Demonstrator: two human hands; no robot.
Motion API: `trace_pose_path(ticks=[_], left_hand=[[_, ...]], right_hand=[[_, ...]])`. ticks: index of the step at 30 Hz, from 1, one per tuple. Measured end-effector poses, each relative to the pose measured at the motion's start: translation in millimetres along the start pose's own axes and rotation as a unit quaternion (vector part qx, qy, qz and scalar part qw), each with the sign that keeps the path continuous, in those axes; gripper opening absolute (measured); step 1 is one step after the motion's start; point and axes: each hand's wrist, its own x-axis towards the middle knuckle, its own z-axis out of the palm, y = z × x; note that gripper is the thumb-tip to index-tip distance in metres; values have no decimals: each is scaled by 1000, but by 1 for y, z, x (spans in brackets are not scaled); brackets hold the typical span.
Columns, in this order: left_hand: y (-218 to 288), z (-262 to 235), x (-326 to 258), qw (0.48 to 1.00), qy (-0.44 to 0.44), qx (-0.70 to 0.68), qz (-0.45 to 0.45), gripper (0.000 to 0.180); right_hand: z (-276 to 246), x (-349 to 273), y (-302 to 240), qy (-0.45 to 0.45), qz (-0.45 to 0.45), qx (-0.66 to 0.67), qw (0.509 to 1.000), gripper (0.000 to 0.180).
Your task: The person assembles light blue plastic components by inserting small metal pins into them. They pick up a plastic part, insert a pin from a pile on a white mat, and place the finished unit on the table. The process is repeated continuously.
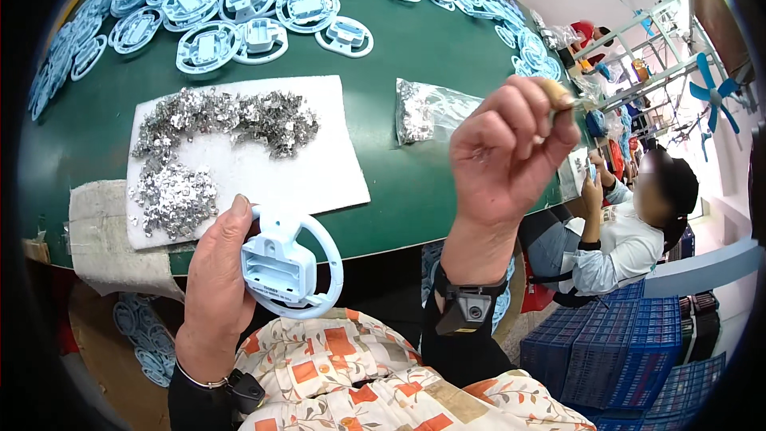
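Observation:
My left hand (214, 287) grips a light blue plastic ring-shaped housing (323, 303) by its edge, thumb on top, near the table's front edge. A box-like compartment in the housing faces up. My right hand (503, 152) is raised over the right side of the table, its fingers curled into a pinch. A tan cover sits on one fingertip; anything tiny between the fingertips is too small to name. Small shiny metal pieces (279, 120) lie heaped on a white foam sheet (319, 179) beyond my left hand.
Many similar blue housings (307, 8) are piled along the far side of the green table (383, 223). A clear bag (451, 108) of small parts lies beside my right hand. A cloth (104, 223) hangs at the left edge. A seated co-worker (614, 231) and blue crates (606, 343) are on the right.

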Motion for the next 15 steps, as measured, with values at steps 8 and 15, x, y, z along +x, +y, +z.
trace_pose_path(ticks=[8, 15], left_hand=[[3, 0, -1, 989, -81, 112, -43, 33], [-10, 54, -6, 841, -299, 432, 128, 15]], right_hand=[[28, 51, -50, 0, -95, -39, 995, 11], [-19, 94, -84, 137, -147, -60, 978, 19]])
